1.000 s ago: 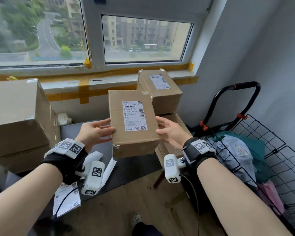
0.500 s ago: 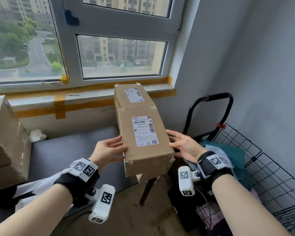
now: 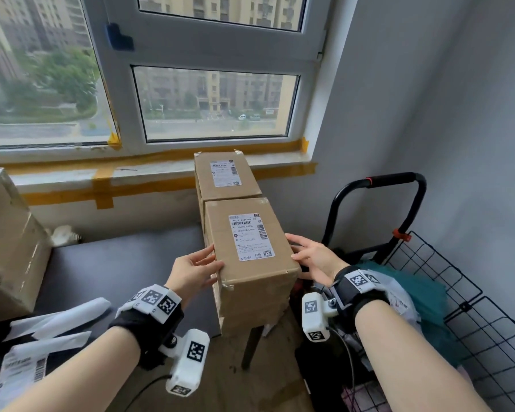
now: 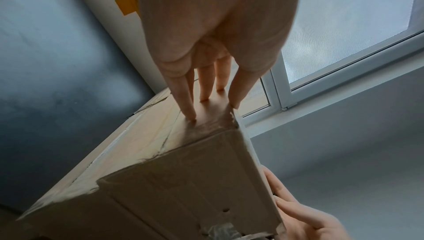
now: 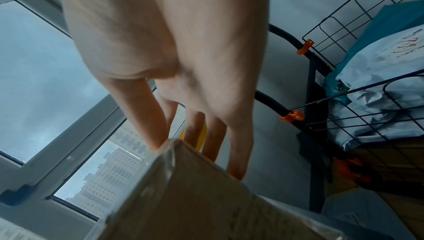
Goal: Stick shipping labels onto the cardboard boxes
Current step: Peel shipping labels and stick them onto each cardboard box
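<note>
Cardboard dominates the far left: a large brown box [image 3: 9,248] with taped seams sits on a dark grey table [image 3: 125,263] beneath a white-framed window [image 3: 208,55]. Yellow tape [image 3: 103,188] runs along the pale sill. Near the table's front left corner lie curled white backing strips [image 3: 57,322] and a loose printed label [image 3: 18,373].

Next comes the left hand [image 3: 194,270], wearing a black wrist strap with black-and-white square markers. Its fingers are straight and close together, pressed flat against the left side of the labelled box [image 3: 250,281]; the thumb lies at the top edge. The left wrist view shows the fingertips [image 4: 189,111] on glossy clear tape near a corner.

That box is a plain brown carton, held between both hands at the table's right end, its underside hidden. A white shipping label [image 3: 251,237] with barcode and QR code is stuck flat on its top. Directly behind it, touching, a second labelled box [image 3: 225,173] reaches sill height.

On the opposite side, the right hand [image 3: 315,257] has straight, slightly spread fingers pressed against the box's right side, thumb at the top edge.

Farthest right, against a smooth grey wall [image 3: 428,114], stands a black wire cart [image 3: 473,307] with a tubular handle and orange clips, holding teal fabric [image 3: 422,295] and crinkled pale plastic bags [image 5: 378,73].
</note>
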Available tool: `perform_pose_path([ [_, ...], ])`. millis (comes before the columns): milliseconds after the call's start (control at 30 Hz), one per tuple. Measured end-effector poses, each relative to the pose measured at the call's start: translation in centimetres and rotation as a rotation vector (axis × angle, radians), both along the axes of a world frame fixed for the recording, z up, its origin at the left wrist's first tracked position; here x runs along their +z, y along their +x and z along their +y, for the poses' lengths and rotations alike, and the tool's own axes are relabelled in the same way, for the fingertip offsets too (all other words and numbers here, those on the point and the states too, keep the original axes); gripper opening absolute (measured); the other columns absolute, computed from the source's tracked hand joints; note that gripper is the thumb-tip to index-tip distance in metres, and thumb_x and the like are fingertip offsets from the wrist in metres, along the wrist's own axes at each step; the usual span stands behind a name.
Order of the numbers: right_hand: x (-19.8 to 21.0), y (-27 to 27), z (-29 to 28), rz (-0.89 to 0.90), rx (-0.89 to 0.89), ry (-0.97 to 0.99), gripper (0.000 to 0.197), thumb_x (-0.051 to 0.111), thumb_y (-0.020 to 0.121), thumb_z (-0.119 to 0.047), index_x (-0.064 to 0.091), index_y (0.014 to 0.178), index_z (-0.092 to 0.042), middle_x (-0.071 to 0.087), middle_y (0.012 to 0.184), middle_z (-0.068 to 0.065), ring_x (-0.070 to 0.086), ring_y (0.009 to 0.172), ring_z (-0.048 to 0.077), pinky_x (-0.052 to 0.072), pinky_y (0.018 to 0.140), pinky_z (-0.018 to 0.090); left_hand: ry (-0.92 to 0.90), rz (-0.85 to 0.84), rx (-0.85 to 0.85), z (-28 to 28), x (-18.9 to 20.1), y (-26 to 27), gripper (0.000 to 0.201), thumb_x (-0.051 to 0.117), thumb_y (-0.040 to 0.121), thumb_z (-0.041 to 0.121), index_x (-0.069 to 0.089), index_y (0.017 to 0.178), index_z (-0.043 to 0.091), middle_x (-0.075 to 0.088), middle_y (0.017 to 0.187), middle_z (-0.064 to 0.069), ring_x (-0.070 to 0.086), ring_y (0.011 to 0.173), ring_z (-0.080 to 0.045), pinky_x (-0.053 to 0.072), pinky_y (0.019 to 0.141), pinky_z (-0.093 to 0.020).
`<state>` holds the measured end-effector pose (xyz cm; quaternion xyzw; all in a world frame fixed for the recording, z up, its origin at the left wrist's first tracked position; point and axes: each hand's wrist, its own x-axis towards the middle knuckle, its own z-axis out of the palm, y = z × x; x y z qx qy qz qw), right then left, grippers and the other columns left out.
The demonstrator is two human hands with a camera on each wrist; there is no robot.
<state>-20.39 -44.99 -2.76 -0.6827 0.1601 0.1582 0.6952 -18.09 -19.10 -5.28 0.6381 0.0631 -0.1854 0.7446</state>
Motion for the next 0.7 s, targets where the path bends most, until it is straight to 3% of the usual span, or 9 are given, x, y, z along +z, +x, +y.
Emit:
perform_pose_path([
  [267, -1.1, 1.1, -0.1, -0.007, -0.008, -0.025, 0.060, 0.032, 0.086, 0.008, 0.051, 0.130, -0.027, 0.059, 0.127, -0.004, 0.056, 0.100, 0.020, 0.043, 0.079, 0.037, 0.015, -0.044, 0.062, -0.9, -0.9, 0.3, 0.049, 0.059, 0.087, -0.001, 0.048, 0.135, 0.008, 0.063, 0.123, -0.012, 0.062, 0.108, -0.024, 0.056, 0.072, -0.022],
  [367, -0.7, 0.9, 0.4, -0.030, -0.042, -0.088, 0.057, 0.035, 0.087, 0.009, 0.050, 0.132, -0.022, 0.059, 0.124, -0.003, 0.057, 0.100, 0.018, 0.046, 0.078, 0.032, 0.116, -0.105, 0.052, -0.8, -1.1, 0.3, 0.050, 0.061, 0.087, 0.004, 0.049, 0.135, 0.009, 0.062, 0.124, -0.013, 0.062, 0.109, -0.023, 0.057, 0.077, -0.026],
  [433, -0.3, 1.0, 1.0, -0.060, -0.065, -0.188, 0.050, 0.039, 0.090, 0.008, 0.050, 0.132, -0.015, 0.058, 0.122, -0.001, 0.058, 0.102, 0.015, 0.048, 0.076, 0.026, 0.279, -0.178, 0.036, -0.5, -1.2, 0.5, 0.051, 0.064, 0.086, 0.013, 0.050, 0.135, 0.011, 0.062, 0.125, -0.013, 0.061, 0.112, -0.021, 0.053, 0.091, -0.034],
  [500, 0.1, 1.2, 1.6, -0.110, -0.074, -0.391, 0.045, 0.048, 0.092, 0.001, 0.046, 0.136, -0.008, 0.054, 0.134, 0.005, 0.053, 0.118, 0.020, 0.046, 0.092, 0.028, 0.488, -0.258, 0.017, 0.0, -0.7, 0.8, 0.048, 0.063, 0.088, 0.025, 0.051, 0.133, 0.012, 0.061, 0.127, -0.012, 0.058, 0.116, -0.020, 0.047, 0.100, -0.036],
  [567, 0.9, 1.3, 2.6, -0.153, -0.044, -0.637, 0.047, 0.054, 0.092, -0.013, 0.045, 0.138, -0.011, 0.048, 0.142, 0.007, 0.045, 0.130, 0.022, 0.037, 0.107, 0.034, 0.728, -0.326, -0.019, 0.9, 0.4, 1.3, 0.046, 0.055, 0.091, 0.033, 0.051, 0.132, 0.014, 0.060, 0.130, -0.009, 0.056, 0.119, -0.021, 0.044, 0.100, -0.032],
  [700, 3.4, 1.3, 6.0, -0.221, 0.091, -1.012, 0.047, 0.050, 0.093, -0.026, 0.044, 0.139, -0.019, 0.045, 0.145, 0.002, 0.043, 0.132, 0.023, 0.034, 0.109, 0.033, 1.176, -0.478, -0.189, 3.6, 3.6, 2.3, 0.040, 0.041, 0.096, 0.039, 0.051, 0.129, 0.018, 0.059, 0.128, -0.009, 0.056, 0.116, -0.028, 0.044, 0.094, -0.035],
])
